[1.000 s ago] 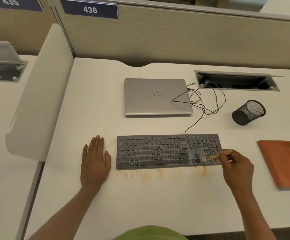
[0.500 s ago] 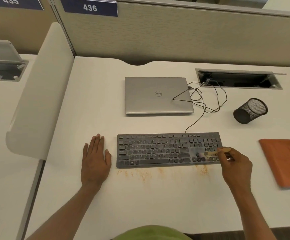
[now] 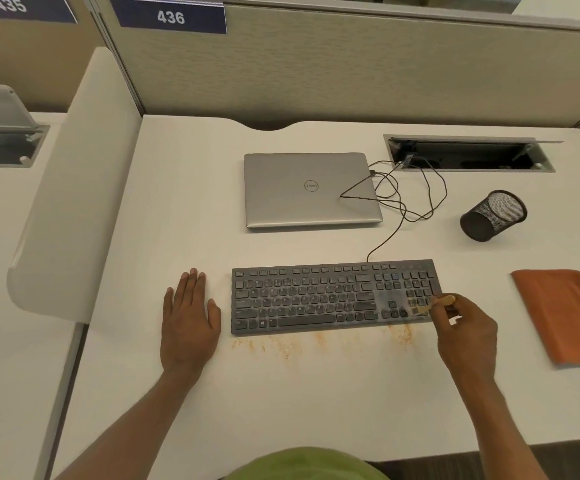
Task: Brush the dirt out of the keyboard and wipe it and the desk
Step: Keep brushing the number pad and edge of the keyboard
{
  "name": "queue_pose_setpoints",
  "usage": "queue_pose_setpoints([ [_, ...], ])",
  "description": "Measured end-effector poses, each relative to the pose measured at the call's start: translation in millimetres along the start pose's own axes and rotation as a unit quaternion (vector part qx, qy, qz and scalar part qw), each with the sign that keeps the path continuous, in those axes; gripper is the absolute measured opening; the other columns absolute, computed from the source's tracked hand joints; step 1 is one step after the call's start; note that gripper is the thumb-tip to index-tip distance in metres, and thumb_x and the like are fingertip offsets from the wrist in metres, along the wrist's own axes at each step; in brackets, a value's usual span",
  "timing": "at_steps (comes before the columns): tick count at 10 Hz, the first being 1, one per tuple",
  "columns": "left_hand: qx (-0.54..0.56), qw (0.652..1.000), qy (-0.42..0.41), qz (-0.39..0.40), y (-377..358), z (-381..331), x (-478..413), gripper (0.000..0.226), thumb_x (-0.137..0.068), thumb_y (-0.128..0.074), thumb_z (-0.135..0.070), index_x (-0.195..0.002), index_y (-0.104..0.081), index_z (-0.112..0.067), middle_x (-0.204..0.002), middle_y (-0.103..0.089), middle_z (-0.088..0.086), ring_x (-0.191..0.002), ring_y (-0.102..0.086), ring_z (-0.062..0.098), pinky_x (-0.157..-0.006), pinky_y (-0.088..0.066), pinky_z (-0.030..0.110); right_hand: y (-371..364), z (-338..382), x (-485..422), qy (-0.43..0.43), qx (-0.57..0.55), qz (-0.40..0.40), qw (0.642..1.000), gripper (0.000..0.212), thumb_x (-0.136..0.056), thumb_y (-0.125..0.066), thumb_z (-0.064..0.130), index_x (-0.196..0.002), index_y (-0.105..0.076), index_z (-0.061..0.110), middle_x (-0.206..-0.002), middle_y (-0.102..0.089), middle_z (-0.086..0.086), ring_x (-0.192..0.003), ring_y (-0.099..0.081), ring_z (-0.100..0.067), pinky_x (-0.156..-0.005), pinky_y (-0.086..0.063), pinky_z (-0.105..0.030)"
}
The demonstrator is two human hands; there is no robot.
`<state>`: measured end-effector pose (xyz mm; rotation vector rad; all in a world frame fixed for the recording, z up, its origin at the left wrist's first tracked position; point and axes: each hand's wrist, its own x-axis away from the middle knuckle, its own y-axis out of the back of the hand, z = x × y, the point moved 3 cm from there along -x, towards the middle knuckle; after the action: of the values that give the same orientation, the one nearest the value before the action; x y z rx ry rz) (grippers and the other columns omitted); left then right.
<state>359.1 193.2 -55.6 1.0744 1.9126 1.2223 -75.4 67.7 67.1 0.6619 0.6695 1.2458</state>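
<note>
A person seated at a white worktop [image 3: 281,403] cleans a dark grey keyboard [image 3: 316,299] that lies square across the near middle of the surface. The right hand [image 3: 465,336] is curled around the pale wooden handle of a small brush [image 3: 435,304]. Its bristles are blurred over the lower right corner of the keyboard, on the number pad. The left hand [image 3: 188,320] lies flat, palm down and fingers straight, on the worktop just left of the keyboard and apart from it.

Orange-brown dirt [image 3: 283,346] is scattered along the worktop against the keyboard's near edge, heaviest below the number pad. A folded orange cloth [image 3: 562,313] lies well to the right of the keyboard, near the worktop's right edge.

Behind the keyboard sits a closed silver laptop [image 3: 311,199] with the "Dell" logo on its lid, upside down from the wearer's side. A black cable [image 3: 407,209] runs from the keyboard's back edge in loose loops, across the laptop's right corner, to an open cable hatch [image 3: 468,168] set in the worktop. A black mesh pen cup [image 3: 493,216] sits in front of the hatch, right of the laptop.

On the beige partition behind, a navy label [image 3: 171,17] reads "436". A second label [image 3: 10,4], over the neighbouring desk to the left, reads "435". A green garment [image 3: 309,465] shows at the bottom edge.
</note>
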Motion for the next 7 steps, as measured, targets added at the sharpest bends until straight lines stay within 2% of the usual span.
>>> queue_pose_setpoints([
  [1, -0.001, 1.000, -0.003, -0.002, 0.0, 0.8, 0.2, 0.063, -0.104, -0.032, -0.034, -0.162, -0.035, -0.007, -0.170, -0.031, 0.006, -0.160, -0.020, 0.016, -0.132, -0.013, 0.044, 3.5, 4.2, 0.7, -0.002, -0.019, -0.007, 1.000, 0.010, -0.097, -0.061, 0.017, -0.093, -0.070, 0.018, -0.087, -0.072, 0.000, -0.077, -0.065, -0.011, -0.063, -0.049, -0.026],
  [2, 0.000, 1.000, -0.003, -0.002, -0.3, 0.7, 0.1, 0.064, -0.104, -0.032, -0.034, -0.162, -0.036, -0.007, -0.170, -0.032, 0.007, -0.160, -0.021, 0.016, -0.132, -0.013, 0.044, 3.3, 9.5, 0.4, 0.010, -0.038, -0.004, 0.999, 0.014, -0.101, -0.060, 0.018, -0.101, -0.074, 0.013, -0.090, -0.072, 0.000, -0.081, -0.065, -0.007, -0.064, -0.045, -0.006],
  [3, 0.002, 1.000, -0.004, -0.004, 0.0, 0.2, -0.4, 0.064, -0.104, -0.032, -0.034, -0.161, -0.037, -0.007, -0.169, -0.033, 0.007, -0.159, -0.022, 0.017, -0.132, -0.013, 0.044, -0.8, 6.1, -0.2, 0.017, -0.024, 0.000, 1.000, 0.018, -0.102, -0.060, 0.021, -0.101, -0.075, 0.012, -0.091, -0.073, -0.002, -0.078, -0.065, -0.009, -0.063, -0.045, -0.008],
  [4, 0.002, 1.000, -0.007, -0.006, 0.4, 0.3, 0.0, 0.063, -0.104, -0.033, -0.033, -0.161, -0.037, -0.006, -0.169, -0.034, 0.008, -0.159, -0.023, 0.017, -0.132, -0.014, 0.045, -2.9, 2.2, -0.2, 0.021, 0.003, 0.000, 1.000, 0.021, -0.103, -0.057, 0.024, -0.097, -0.074, 0.013, -0.090, -0.074, -0.004, -0.074, -0.065, -0.015, -0.060, -0.049, -0.027],
  [5, 0.005, 1.000, -0.006, -0.004, 1.0, 0.1, 0.1, 0.063, -0.104, -0.033, -0.033, -0.161, -0.037, -0.006, -0.169, -0.033, 0.008, -0.159, -0.023, 0.017, -0.132, -0.013, 0.044, -1.3, 3.8, -2.0, 0.024, 0.008, -0.008, 1.000, 0.020, -0.102, -0.057, 0.024, -0.094, -0.072, 0.014, -0.089, -0.073, -0.003, -0.074, -0.065, -0.018, -0.062, -0.054, -0.039],
  [7, 0.004, 1.000, -0.007, -0.005, 3.2, -1.4, 1.1, 0.063, -0.104, -0.033, -0.033, -0.161, -0.037, -0.006, -0.169, -0.034, 0.008, -0.159, -0.024, 0.018, -0.131, -0.015, 0.046, -4.6, 3.2, -5.1, 0.037, -0.008, -0.013, 0.999, 0.027, -0.102, -0.056, 0.030, -0.104, -0.075, 0.010, -0.092, -0.073, -0.007, -0.078, -0.065, -0.022, -0.069, -0.056, -0.042],
])
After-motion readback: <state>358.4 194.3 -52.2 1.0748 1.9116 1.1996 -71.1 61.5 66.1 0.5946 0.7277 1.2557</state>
